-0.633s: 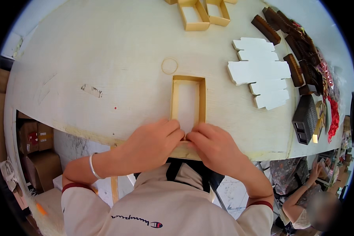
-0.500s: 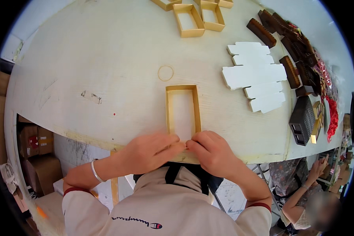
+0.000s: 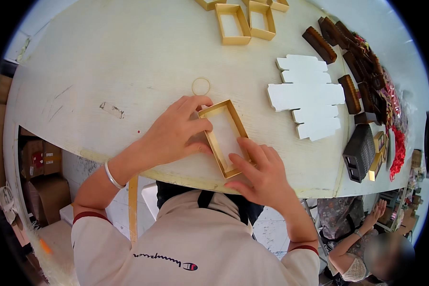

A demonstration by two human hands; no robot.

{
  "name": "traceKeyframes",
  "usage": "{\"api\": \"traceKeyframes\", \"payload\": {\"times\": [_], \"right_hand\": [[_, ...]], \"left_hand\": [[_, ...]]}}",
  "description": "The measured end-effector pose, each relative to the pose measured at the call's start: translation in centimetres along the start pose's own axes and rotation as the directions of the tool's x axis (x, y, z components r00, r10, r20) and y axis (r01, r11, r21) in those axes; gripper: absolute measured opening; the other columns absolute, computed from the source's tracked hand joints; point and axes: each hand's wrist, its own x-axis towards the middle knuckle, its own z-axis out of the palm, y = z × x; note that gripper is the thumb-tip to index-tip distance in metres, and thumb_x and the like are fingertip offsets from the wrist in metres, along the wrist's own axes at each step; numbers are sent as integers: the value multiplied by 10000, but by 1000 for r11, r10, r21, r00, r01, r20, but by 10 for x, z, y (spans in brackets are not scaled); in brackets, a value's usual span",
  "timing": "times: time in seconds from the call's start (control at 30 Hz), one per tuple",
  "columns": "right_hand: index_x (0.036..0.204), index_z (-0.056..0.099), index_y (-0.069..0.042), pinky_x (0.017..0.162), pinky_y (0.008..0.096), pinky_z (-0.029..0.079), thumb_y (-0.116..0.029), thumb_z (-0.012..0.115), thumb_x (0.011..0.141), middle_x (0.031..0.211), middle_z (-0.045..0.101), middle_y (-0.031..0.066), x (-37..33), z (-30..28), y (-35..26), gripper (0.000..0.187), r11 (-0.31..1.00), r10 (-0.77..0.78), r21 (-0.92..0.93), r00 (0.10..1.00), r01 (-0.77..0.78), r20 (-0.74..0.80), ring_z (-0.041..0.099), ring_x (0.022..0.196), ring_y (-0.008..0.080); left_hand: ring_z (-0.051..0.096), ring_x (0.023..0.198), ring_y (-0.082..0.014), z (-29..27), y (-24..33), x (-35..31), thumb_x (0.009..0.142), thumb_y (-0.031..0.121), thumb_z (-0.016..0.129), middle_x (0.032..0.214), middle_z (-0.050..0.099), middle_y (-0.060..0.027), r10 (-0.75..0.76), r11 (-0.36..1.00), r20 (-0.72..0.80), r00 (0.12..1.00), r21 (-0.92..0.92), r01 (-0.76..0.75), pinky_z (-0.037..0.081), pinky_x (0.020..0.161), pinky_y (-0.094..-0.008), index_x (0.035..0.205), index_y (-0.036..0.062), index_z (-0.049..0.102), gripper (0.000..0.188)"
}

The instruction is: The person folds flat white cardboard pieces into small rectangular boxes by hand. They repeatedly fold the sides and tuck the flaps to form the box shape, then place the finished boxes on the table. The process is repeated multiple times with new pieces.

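A shallow, open gold cardboard box (image 3: 226,138) with a pale inside lies tilted on the table, close to me. My left hand (image 3: 176,126) grips its left wall near the far corner, fingers at the rim and thumb lower along the side. At the near right, my right hand (image 3: 262,174) has fingers over the right wall, some reaching inside, with the thumb by the near end. Just beyond the left fingers lies a thin rubber band (image 3: 201,86) in a loose ring.
More gold open boxes (image 3: 233,26) stand at the far edge. To the right lie a stack of flat white card blanks (image 3: 310,97), dark brown ridged pieces (image 3: 319,44), a dark grey basket (image 3: 360,150) and red strands (image 3: 397,155). A co-worker (image 3: 352,243) is at lower right.
The box has turned, its near end swinging right. My left hand has moved from its near end up to the far left corner; my right hand has shifted onto its right wall.
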Motion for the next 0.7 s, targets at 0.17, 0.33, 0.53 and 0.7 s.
{"api": "traceKeyframes", "payload": {"times": [0.17, 0.33, 0.53, 0.7], "right_hand": [[1001, 649, -34, 719, 395, 453, -243, 753, 694, 1184, 553, 195, -4, 14, -13, 386, 994, 78, -73, 990, -86, -114, 547, 835, 304], [936, 621, -23, 666, 376, 424, -158, 705, 715, 1060, 566, 156, 0, 20, -11, 273, 991, -12, -130, 991, -6, -133, 496, 769, 275], [898, 639, -43, 696, 383, 424, -157, 731, 712, 990, 552, 102, 9, 5, 0, 237, 992, -43, -121, 992, 29, -117, 497, 822, 274], [832, 614, -44, 686, 385, 426, -193, 749, 721, 961, 526, 103, 35, -25, 18, 231, 993, -104, -65, 990, 98, -99, 493, 830, 277]], "left_hand": [[503, 1018, -302, 5, 7, 3, 599, 132, 837, 1204, 505, -106, -58, 998, 2, 998, -36, 58, 463, 842, -390, 802, 51, 576, 340], [502, 988, -302, 11, 8, 3, 589, 144, 848, 1179, 512, -115, -63, 998, -41, 997, -27, 62, 474, 790, -381, 762, 45, 580, 334], [514, 991, -287, 6, 14, 11, 575, 118, 870, 1161, 526, -104, -83, 997, -150, 985, -9, 83, 481, 764, -363, 761, 53, 596, 338], [520, 973, -306, 3, 11, 22, 629, 213, 865, 1181, 515, -112, -53, 994, -299, 953, 75, 79, 490, 753, -376, 863, 48, 618, 378]]}}
